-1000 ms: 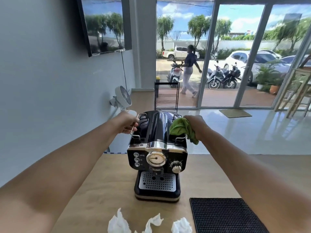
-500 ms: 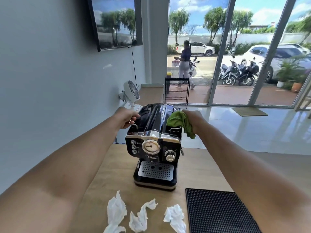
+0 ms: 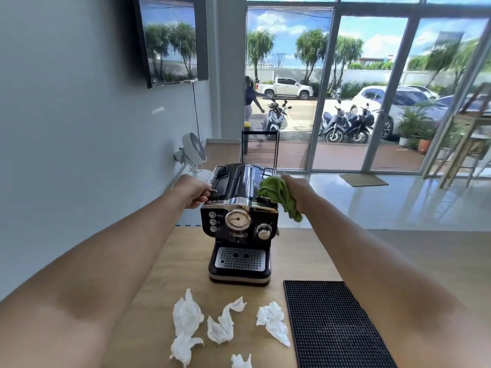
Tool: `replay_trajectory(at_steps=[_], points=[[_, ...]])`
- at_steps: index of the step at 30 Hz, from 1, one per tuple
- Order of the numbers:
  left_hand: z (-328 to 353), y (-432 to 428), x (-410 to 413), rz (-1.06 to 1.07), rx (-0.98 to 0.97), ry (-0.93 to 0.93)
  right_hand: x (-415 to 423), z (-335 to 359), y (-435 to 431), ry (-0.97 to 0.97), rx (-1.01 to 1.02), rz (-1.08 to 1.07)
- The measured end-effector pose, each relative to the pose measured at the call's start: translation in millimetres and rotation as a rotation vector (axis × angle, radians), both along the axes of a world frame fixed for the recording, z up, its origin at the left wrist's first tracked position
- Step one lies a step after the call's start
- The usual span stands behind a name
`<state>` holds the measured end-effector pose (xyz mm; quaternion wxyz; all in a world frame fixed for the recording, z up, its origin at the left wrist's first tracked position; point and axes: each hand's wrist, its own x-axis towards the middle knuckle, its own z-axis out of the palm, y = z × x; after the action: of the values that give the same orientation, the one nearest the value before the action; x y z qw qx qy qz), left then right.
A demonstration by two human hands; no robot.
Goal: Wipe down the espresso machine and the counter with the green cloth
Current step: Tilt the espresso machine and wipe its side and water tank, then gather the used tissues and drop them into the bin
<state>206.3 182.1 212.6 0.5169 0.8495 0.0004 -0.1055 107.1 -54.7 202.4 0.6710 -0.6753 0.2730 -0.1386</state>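
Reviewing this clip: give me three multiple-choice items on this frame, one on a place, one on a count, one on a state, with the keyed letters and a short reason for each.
1. Where does the black mat lie?
A. right of the tissues
B. behind the espresso machine
C. on the floor

2. How many round buttons stand on the machine's front, left of the gauge?
A. one
B. three
C. five

3. What is the right hand doing?
A. resting empty
B. turning the knob
C. clutching the green cloth

Key: 1 A, it lies on the counter beside the tissues; 2 B, three in a column; 3 C, the cloth is bunched in its grip at the machine's top right.
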Motion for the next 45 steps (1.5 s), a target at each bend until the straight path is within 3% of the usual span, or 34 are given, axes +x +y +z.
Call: replay_trajectory(at_steps=[4, 7, 11, 14, 17, 20, 25, 28, 31, 35, 39, 41, 45], points=[[-3, 7, -18, 0.017, 0.016, -0.282, -35, 1, 12, 0.012, 0.15, 0.191], [-4, 4, -43, -0.102, 0.02, -0.336, -62, 0, 19, 0.076, 0.165, 0.319], [-12, -10, -88, -0.5, 0.06, -0.081, -88, -14, 23, 0.053, 0.225, 0.32], [-26, -23, -112, -0.653, -0.023, 0.184, -107, -29, 25, -0.06, 0.217, 0.279], [-41, -34, -123, -0.695, -0.178, 0.282, -129, -37, 33, -0.14, 0.034, 0.164], [-48, -44, -136, -0.718, -0.262, 0.248, -145, -37, 41, -0.086, -0.249, 0.033], [-48, -55, -153, -0.754, -0.202, 0.065, -169, -31, 44, -0.052, -0.6, -0.095], [-41, -66, -159, -0.748, -0.21, 0.011, -183, -29, 41, -0.103, -0.668, -0.09], [-35, -83, -164, -0.746, -0.19, -0.032, -193, -36, 28, -0.062, -0.501, 0.032], [-32, -101, -163, -0.695, -0.144, -0.124, -211, -54, 1, 0.237, -0.119, 0.381], [-35, -117, -163, -0.753, -0.175, -0.135, -227, -77, -26, 0.149, 0.173, 0.339], [-36, -119, -163, -0.782, -0.174, -0.128, -229, -84, -33, 0.127, 0.141, 0.22], [-45, -131, -167, -0.786, -0.153, -0.134, -231, -88, -44, 0.101, -0.107, -0.035]])
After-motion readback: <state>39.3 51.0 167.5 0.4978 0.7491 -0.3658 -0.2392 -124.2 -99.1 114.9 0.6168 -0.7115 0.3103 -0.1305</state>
